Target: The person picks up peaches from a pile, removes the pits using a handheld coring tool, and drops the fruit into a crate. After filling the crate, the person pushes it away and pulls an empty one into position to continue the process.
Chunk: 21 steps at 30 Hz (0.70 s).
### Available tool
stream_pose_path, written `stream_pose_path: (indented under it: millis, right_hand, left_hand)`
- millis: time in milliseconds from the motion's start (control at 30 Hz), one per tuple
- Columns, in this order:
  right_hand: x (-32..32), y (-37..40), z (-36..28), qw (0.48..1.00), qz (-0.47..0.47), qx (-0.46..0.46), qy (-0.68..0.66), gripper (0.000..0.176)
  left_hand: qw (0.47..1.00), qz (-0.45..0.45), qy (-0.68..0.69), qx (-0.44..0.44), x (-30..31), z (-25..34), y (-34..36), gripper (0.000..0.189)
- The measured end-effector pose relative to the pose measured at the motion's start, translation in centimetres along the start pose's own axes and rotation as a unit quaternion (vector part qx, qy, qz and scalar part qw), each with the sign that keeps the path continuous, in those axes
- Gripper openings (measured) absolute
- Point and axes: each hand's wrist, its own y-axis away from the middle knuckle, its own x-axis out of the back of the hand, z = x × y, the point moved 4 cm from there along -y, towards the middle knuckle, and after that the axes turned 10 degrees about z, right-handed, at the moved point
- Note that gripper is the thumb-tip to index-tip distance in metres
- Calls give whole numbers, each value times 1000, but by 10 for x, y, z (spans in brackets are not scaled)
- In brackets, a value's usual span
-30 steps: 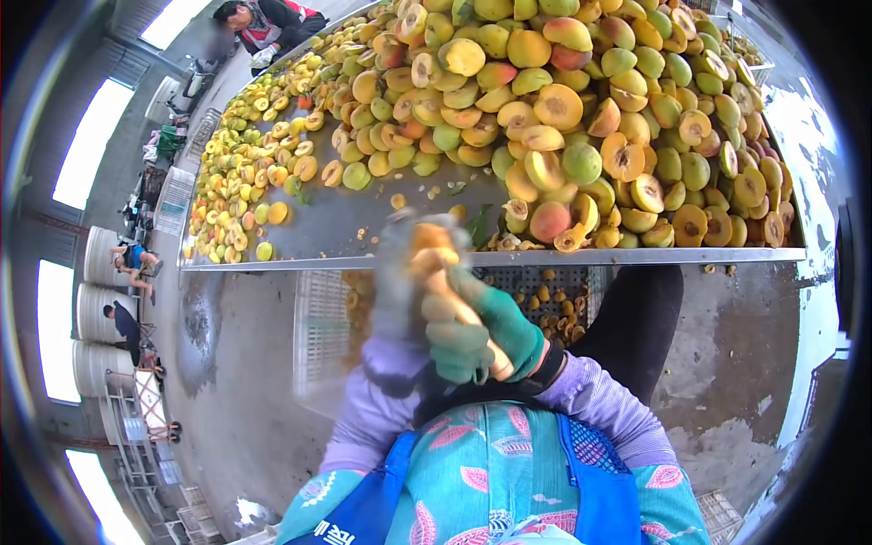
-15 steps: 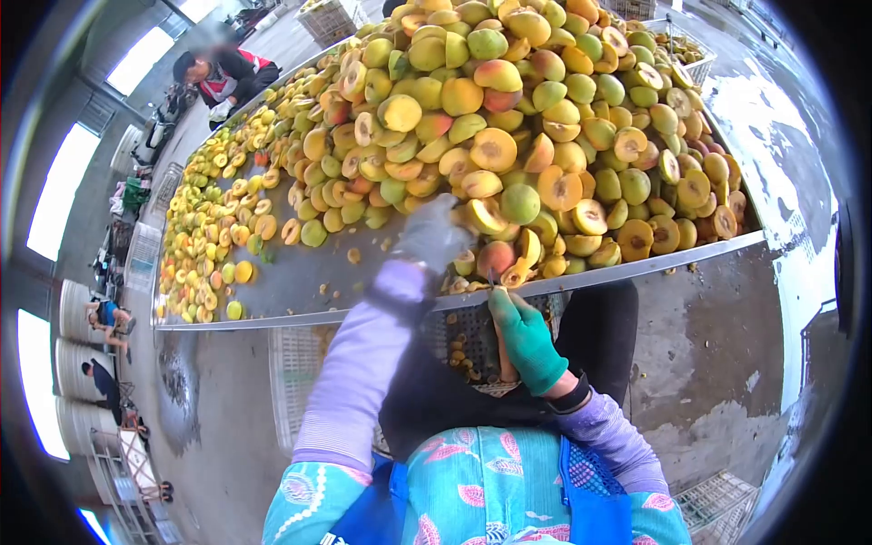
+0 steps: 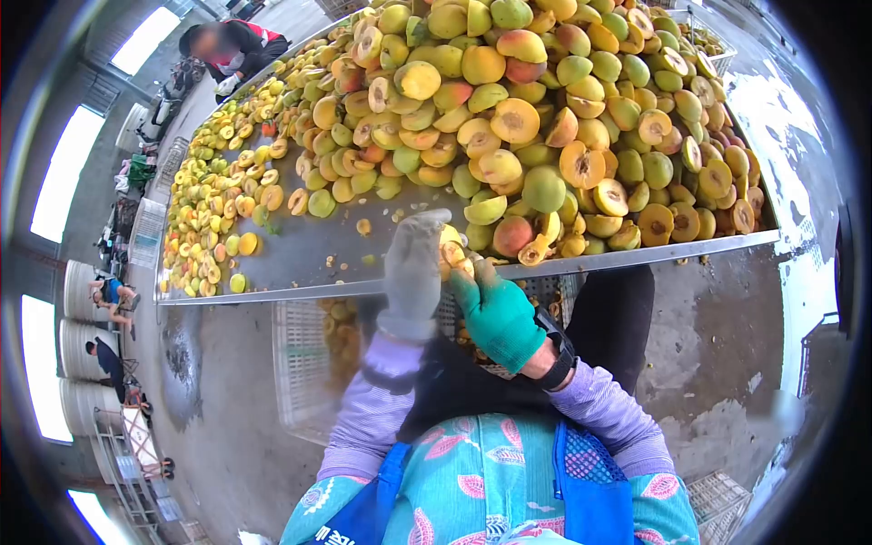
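My left hand (image 3: 413, 268), in a pale grey glove and blurred by motion, is closed round a yellow peach half (image 3: 450, 247) at the table's near edge. My right hand (image 3: 498, 318), in a green glove, is closed and meets that half from the right. In it is a small knife, whose blade and light handle showed a moment ago; the fingers now mostly hide it. Beyond both hands rises a big heap of halved peaches (image 3: 513, 121), green, yellow and reddish, several with brown hollows facing up. A torn peach piece (image 3: 536, 250) lies right of my hands.
The metal table (image 3: 300, 259) has a raised front rim. Below it stand a white crate (image 3: 304, 363) and another crate of scraps, partly hidden by my hands. A co-worker (image 3: 232, 54) bends at the far left edge. More people sit at the left near white tubs (image 3: 82, 345).
My left hand has come back from the heap toward me with a peach half. My right hand has moved left and up to meet it. The view has shifted slightly.
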Motion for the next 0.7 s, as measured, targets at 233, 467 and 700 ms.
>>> stream_pose_path:
  millis: [233,467,700]
  right_hand:
    - [-21,12,3,995,-3,-62,-82,23]
    - [-20,11,21,936,-167,-154,-269,32]
    - [-20,23,-19,589,-311,-404,-627,40]
  left_hand:
    - [997,34,71,26,-6,5,12,31]
    - [963,-170,138,157,-3,16,2,24]
    - [979,-102,78,157,-17,24,1,22]
